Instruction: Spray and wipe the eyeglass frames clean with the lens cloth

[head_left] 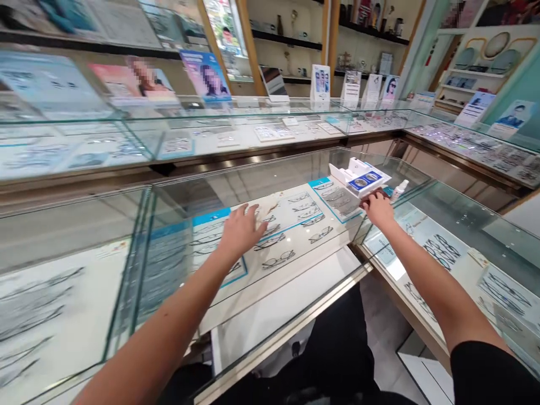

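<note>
My left hand (242,230) hovers over or rests on the glass counter top (185,191); which of the two I cannot tell. Its fingers are spread and hold nothing. Under the glass lie rows of eyeglasses (278,259) on white and blue-edged mats. My right hand (378,210) has its fingers curled over a dark brown object (383,192), mostly hidden by the hand, so its kind is unclear. Right behind it on the counter sits an open white and blue box (366,181). A small white spray bottle (399,190) stands just right of that hand.
Another glass case (439,253) with eyeglasses joins the counter at right. Behind runs a long display case (236,126) topped with advertising cards (320,84). Wall shelves (287,36) hold small ornaments. Below the near counter edge, a white drawer-like panel (270,309) shows.
</note>
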The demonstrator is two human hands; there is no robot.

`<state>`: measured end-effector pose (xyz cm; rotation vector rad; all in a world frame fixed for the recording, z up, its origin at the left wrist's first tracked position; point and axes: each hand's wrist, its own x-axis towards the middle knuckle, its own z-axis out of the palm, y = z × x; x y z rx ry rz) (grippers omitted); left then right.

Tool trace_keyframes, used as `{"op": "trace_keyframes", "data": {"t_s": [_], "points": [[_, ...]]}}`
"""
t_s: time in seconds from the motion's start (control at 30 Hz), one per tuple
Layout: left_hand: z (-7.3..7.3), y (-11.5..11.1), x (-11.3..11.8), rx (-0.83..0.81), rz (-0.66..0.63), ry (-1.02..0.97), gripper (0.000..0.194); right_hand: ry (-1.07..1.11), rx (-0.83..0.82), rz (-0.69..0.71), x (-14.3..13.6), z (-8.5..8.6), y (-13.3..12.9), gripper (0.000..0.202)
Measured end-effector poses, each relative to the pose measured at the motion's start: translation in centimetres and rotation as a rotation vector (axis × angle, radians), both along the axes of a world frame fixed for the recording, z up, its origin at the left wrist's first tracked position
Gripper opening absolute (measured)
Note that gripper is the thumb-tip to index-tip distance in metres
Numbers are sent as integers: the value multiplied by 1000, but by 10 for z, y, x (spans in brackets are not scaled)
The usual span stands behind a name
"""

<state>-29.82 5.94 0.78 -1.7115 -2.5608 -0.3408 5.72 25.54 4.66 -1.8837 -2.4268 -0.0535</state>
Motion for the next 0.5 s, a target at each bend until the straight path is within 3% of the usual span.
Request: {"op": "trace_keyframes", "data": {"t_s": [0.17, 0.33, 0.5], "points": [[9, 16, 5, -55, 2, -26, 65, 5, -15, 40, 11, 1, -1, 34], [14, 33, 10, -84, -26, -36, 46, 20, -25, 35, 24, 4, -11, 26], [20, 21, 5, -85, -4, -36, 47, 66, -8, 24, 30, 5, -19, 22]]}}
